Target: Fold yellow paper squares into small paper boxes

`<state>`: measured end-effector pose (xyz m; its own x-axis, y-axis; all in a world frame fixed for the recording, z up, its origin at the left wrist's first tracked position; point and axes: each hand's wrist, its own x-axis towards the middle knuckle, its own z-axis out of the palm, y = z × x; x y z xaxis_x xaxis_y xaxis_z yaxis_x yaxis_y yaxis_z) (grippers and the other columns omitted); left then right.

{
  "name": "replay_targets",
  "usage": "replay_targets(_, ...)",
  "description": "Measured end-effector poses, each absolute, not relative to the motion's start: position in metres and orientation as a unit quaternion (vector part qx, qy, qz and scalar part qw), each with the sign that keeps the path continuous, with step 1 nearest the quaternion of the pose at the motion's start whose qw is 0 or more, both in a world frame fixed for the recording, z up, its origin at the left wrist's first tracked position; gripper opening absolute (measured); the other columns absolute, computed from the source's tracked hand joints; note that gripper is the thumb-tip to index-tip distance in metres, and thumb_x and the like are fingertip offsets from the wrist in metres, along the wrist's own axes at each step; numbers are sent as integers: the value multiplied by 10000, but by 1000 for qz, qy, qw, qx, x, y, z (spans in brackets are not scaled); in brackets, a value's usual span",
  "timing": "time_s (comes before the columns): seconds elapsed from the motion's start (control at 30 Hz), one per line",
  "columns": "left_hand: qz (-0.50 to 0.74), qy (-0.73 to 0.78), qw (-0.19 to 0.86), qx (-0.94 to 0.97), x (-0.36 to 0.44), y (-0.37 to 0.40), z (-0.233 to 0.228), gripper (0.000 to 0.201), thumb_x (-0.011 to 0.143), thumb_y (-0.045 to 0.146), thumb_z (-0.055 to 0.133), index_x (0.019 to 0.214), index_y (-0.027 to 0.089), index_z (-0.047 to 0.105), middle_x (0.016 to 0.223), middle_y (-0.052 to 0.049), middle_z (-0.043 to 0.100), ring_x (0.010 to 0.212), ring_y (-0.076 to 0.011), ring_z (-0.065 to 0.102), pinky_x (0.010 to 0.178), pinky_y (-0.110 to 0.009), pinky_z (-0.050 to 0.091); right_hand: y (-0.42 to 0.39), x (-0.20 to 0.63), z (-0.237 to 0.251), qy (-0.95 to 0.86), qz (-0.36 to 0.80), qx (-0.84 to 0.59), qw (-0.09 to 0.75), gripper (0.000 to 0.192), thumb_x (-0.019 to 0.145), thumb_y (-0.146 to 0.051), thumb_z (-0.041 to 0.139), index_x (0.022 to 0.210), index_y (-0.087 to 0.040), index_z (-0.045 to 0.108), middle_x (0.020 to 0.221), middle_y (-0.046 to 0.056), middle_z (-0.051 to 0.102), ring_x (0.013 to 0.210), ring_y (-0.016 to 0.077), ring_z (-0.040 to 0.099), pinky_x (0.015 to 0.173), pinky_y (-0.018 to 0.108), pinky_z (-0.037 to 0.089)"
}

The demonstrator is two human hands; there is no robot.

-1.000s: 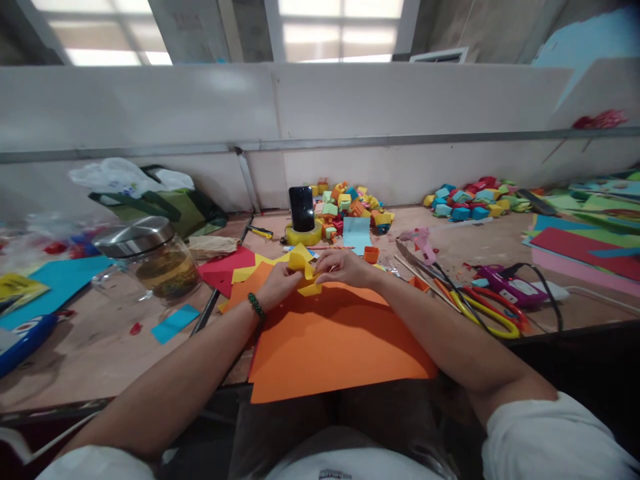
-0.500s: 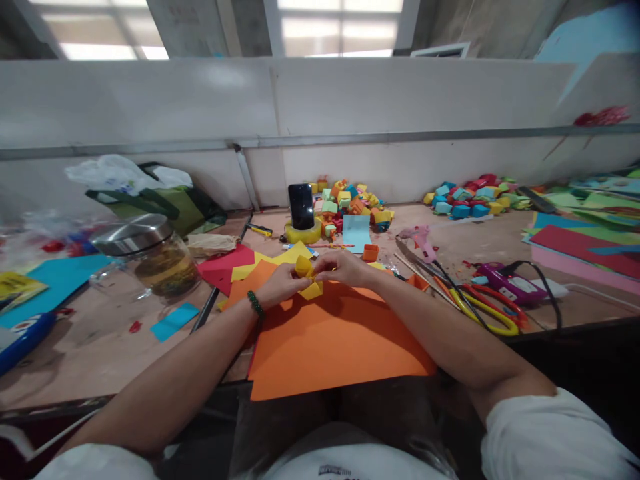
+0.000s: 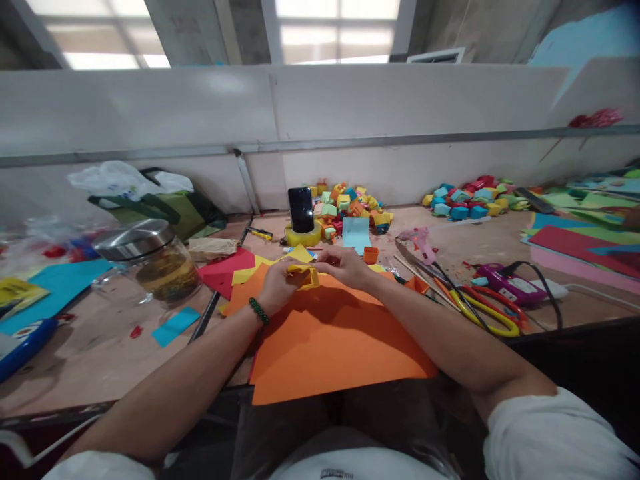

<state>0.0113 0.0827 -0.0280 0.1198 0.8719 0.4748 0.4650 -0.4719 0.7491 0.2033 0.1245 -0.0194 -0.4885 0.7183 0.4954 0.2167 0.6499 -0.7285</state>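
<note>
The left hand (image 3: 277, 285) and the right hand (image 3: 345, 265) meet above the far edge of a large orange paper sheet (image 3: 333, 340) that lies at the near edge of the wooden worktable (image 3: 100, 347). Both hands are closed in a pinch on a small folded yellow paper piece (image 3: 304, 276), the left taking its left end, the right its right end; the piece sits between the fingertips, just over the orange sheet. A green bead bracelet (image 3: 259, 311) circles the left wrist.

Beyond the hands, red and yellow paper sheets (image 3: 235, 267) stick out from under the orange one. Farther back, near the table's far edge, a black phone (image 3: 301, 208) stands upright in a yellow tape roll (image 3: 303, 235), with a pile of small coloured paper cubes (image 3: 350, 203) just to its right. A glass jar with a metal lid (image 3: 150, 260) stands toward the left side. To the right of the right forearm lie yellow-handled scissors (image 3: 487, 315) and a purple glue gun (image 3: 507, 283), near the table's front edge.
</note>
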Motion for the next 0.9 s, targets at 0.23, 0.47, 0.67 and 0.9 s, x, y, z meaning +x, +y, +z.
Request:
replay_targets(0.23,520,450,90,720,8,84,-28,174,786,285,624,825,216,779,804,-42,590,757,-162,551,709,-282,479,104,196,-12,-801,294,-281,440,267,785,-354,651,973,-172,596,1022,81,638,749,140,632,707,280,521)
replay_targets(0.47,439,439,61,782,11,83,-32,210,820,227,563,680,178,712,697,-26,555,664,-139,511,605,-247,411,99,194,-15,-847,120,-289,429,19,786,-157,630,786,-175,635,806,49,669,810,180,620,778,312,484)
replay_targets(0.67,390,424,68,814,14,83,-34,209,769,124,543,574,159,608,662,-2,521,603,-105,491,568,-214,397,104,194,-17,-863,79,-254,429,109,789,-122,644,713,-198,659,796,40,682,818,183,619,806,326,478)
replay_targets(0.9,418,443,83,789,15,82,-28,216,766,152,555,553,163,587,638,5,529,588,-101,476,558,-213,393,101,193,-11,-792,213,-245,516,145,862,-257,595,739,-189,632,780,30,669,772,157,614,779,312,492)
